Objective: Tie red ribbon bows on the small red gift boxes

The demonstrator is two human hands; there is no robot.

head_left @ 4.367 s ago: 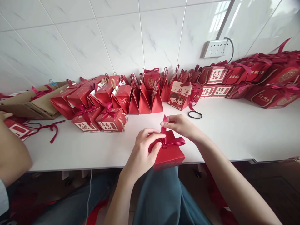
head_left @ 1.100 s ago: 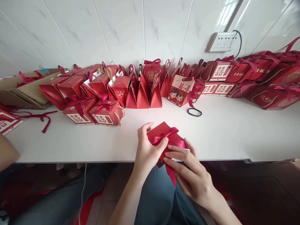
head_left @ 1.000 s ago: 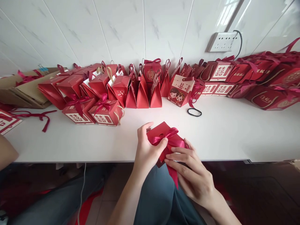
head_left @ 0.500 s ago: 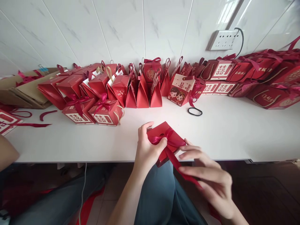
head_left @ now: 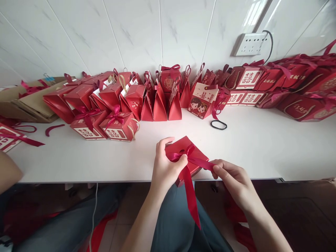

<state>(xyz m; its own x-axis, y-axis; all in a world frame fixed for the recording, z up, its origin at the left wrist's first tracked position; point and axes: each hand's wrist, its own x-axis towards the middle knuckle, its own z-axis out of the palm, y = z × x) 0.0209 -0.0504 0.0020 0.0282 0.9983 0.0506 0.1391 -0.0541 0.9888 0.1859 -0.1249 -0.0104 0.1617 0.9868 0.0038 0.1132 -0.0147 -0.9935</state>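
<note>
My left hand [head_left: 165, 164] grips a small red gift box [head_left: 183, 148] at the near edge of the white table [head_left: 262, 147], thumb pressed on the knot of its dark red ribbon [head_left: 190, 190]. My right hand [head_left: 232, 180] pinches the ribbon's right-hand end just right of the box, fingers closed. The other ribbon tail hangs loose down over my lap.
Several red gift boxes and bags [head_left: 157, 98] line the wall from left to right. A black hair tie [head_left: 218, 125] lies behind my hands. Brown paper bags [head_left: 28, 101] rest at the far left. Another person's arm [head_left: 7, 171] shows at the left edge. A wall socket [head_left: 249, 43] sits above.
My right hand pulled a ribbon tail out to the lower right, let it drop, and came back to pinch the short end beside the box. The left hand kept its hold.
</note>
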